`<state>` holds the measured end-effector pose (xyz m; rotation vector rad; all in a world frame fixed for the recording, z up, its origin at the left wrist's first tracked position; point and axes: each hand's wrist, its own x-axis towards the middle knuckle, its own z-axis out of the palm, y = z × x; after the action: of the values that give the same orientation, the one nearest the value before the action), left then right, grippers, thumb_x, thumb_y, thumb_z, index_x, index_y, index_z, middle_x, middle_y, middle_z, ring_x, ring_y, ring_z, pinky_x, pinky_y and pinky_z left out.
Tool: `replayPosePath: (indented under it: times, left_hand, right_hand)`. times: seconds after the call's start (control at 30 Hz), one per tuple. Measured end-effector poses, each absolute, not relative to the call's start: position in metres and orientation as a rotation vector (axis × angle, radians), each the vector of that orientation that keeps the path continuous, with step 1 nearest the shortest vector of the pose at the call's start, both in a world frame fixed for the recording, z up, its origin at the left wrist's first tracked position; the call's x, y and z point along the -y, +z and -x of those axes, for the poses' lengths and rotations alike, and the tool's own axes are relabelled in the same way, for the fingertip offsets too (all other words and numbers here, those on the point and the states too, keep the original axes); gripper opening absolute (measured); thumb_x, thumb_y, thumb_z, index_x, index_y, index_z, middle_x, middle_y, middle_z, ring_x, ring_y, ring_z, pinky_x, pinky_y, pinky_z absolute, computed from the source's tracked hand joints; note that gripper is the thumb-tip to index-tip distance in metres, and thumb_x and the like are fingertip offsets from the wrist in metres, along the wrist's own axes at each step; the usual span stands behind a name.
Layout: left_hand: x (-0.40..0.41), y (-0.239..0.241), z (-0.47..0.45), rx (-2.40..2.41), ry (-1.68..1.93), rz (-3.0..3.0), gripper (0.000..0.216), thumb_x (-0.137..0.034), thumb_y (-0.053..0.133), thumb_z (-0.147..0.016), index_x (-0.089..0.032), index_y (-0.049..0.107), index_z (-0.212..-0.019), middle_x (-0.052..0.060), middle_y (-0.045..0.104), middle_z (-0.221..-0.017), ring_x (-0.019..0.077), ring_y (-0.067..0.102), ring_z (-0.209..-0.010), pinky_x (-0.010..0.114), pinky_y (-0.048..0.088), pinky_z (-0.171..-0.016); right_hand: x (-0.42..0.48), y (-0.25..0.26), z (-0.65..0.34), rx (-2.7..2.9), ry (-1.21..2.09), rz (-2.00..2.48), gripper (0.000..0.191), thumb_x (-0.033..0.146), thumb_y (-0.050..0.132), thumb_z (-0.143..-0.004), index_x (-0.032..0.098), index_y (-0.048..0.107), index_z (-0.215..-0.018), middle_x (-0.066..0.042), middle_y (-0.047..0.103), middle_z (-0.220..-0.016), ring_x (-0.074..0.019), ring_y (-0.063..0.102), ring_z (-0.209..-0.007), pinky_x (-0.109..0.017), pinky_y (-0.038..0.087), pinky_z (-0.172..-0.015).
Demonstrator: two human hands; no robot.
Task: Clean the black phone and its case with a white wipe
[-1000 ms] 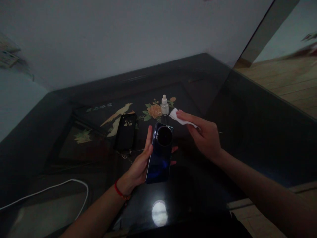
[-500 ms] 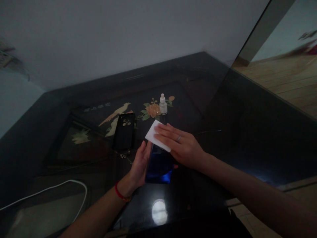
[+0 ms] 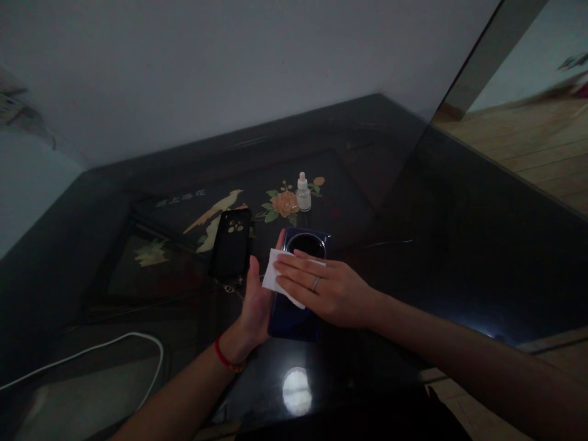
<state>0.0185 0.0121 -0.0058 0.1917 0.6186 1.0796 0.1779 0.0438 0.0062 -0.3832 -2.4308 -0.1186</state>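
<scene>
A dark blue phone (image 3: 294,318) with a round camera ring lies back-up in my left hand (image 3: 257,300), which cups it from the left and beneath. My right hand (image 3: 328,291) lies flat across the phone's middle, fingers pressing a white wipe (image 3: 274,277) onto its back. A ring shows on one finger of that hand.
A black phone case (image 3: 231,244) lies just left on the glossy black table (image 3: 413,245). A small white dropper bottle (image 3: 303,193) stands behind the phone. A white cable (image 3: 138,343) loops at the lower left. Wooden floor lies beyond the table's right edge.
My right hand brought the wipe from beside the bottle down onto the phone and has slid it from the camera end toward the middle. The left hand keeps holding the phone.
</scene>
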Motion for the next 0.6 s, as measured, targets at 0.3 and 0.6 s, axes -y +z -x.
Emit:
replayPosePath:
  times: [0.3, 0.6]
  left_hand:
    - [-0.016, -0.002, -0.011, -0.575, 1.137, -0.289, 0.060, -0.062, 0.023, -0.090, -0.042, 0.016, -0.146, -0.001, 0.037, -0.149, 0.0243, 0.044, -0.129, 0.041, 0.032, -0.106]
    - [-0.016, -0.001, -0.005, -0.471, 1.079, -0.409, 0.057, -0.064, 0.020, -0.088, -0.053, 0.002, -0.142, 0.003, 0.033, -0.151, 0.0345, 0.052, -0.120, 0.057, 0.043, -0.090]
  right_hand:
    - [-0.042, 0.006, -0.188, 2.357, -0.079, 0.265, 0.022, 0.009, 0.046, -0.092, 0.006, 0.068, -0.089, -0.011, 0.073, -0.100, -0.0207, 0.065, -0.105, -0.036, 0.052, -0.097]
    - [-0.065, 0.016, -0.217, 2.202, -0.001, 0.548, 0.024, 0.009, 0.048, -0.087, 0.009, 0.064, -0.106, -0.015, 0.068, -0.112, -0.0221, 0.063, -0.110, -0.042, 0.052, -0.096]
